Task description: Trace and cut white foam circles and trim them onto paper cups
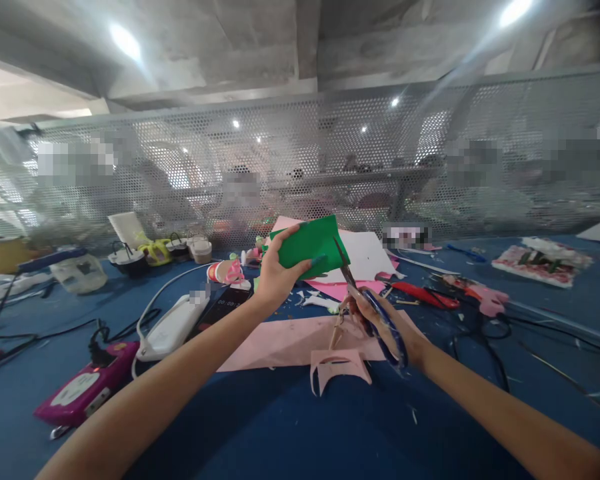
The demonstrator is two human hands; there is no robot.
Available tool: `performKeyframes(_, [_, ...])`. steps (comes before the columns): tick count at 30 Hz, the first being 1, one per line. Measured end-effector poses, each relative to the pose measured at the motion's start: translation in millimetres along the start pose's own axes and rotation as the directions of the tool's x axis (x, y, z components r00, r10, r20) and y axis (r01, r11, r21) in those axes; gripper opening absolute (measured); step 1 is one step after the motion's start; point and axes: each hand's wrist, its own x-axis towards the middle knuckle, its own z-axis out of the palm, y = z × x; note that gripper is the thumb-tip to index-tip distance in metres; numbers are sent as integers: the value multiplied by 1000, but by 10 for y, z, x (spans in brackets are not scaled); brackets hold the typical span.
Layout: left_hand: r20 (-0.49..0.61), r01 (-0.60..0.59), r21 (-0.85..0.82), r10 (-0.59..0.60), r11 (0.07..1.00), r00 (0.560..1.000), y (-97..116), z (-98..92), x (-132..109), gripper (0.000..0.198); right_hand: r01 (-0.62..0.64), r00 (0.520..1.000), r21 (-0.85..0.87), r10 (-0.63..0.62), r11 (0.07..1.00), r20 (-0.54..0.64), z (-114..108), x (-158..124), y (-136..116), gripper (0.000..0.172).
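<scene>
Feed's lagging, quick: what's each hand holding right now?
Left hand: closed on the green sheet, held up.
Right hand: gripping the scissors, blades at the sheet's edge.

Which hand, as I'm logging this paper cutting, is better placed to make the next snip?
Right, likely. The right hand holds the scissors, blade tip at the edge of the green sheet; the left hand only holds that sheet up.
</scene>
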Motion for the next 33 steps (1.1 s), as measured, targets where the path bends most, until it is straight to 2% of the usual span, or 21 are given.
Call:
performKeyframes(7, [0, 32, -6, -32, 999, 999, 27, 10, -22, 63, 22, 999, -57, -24, 998, -24, 2, -18, -51, 52])
performKeyframes(11, [-14, 50, -3, -50, 999, 999, 52, 24, -41, 63, 17, 999, -109, -20, 994, -30, 3, -3, 3, 47])
performKeyframes(19, [-9, 44, -12, -44, 999, 999, 59, 20, -47, 62, 2, 1000, -84, -1, 997, 10, -70, 61, 126, 48])
performKeyframes(22, [-17, 54, -3, -54, 999, 998, 88, 30, -58, 62, -15, 1000, -80, 15, 997, 0, -57, 49, 84, 48])
performKeyframes(28, [-15, 72, -59, -73, 996, 997, 116, 52, -82, 63, -18, 1000, -249, 13, 968, -21, -7, -9, -124, 50])
performKeyframes(33, [-17, 71, -57, -72, 996, 997, 130, 56, -87, 63, 12, 1000, -250, -14, 968, -8, -13, -30, -126, 49])
